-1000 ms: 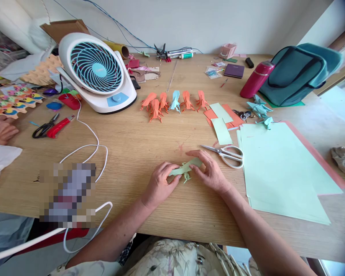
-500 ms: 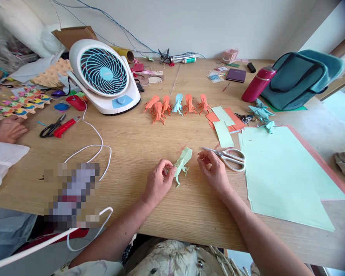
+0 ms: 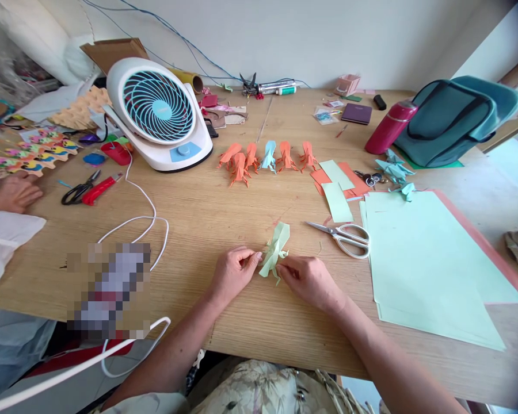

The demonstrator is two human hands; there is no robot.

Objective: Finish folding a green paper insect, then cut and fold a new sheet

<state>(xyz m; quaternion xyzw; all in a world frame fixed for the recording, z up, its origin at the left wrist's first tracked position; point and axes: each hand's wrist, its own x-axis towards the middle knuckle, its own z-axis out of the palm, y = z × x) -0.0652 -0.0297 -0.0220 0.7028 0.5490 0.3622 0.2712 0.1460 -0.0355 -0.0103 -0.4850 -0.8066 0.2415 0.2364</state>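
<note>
A pale green origami insect (image 3: 278, 244) with thin folded legs is held just above or on the table between my hands. My left hand (image 3: 234, 272) is closed in a pinch at its left edge; the fingertips hide what they grip there. On the other side my right hand (image 3: 309, 282) pinches one of its legs low on the right. White-handled scissors (image 3: 349, 238) lie with blades apart, a little beyond my right hand. Farther off stand several orange origami insects (image 3: 285, 156) and a light blue one (image 3: 268, 156) in a row.
Pale green sheets (image 3: 427, 264) cover the right side, with blue folded figures (image 3: 395, 168) at their top edge. Cut paper strips (image 3: 336, 201) lie nearer the middle. A fan (image 3: 159, 115), a red cutter (image 3: 99, 190) and white cable are left. A co-worker's hand (image 3: 12, 192) rests far left.
My right hand has come left and down from beside the scissors to the insect's leg. The insect has turned slightly, and my left hand has shifted to its edge.
</note>
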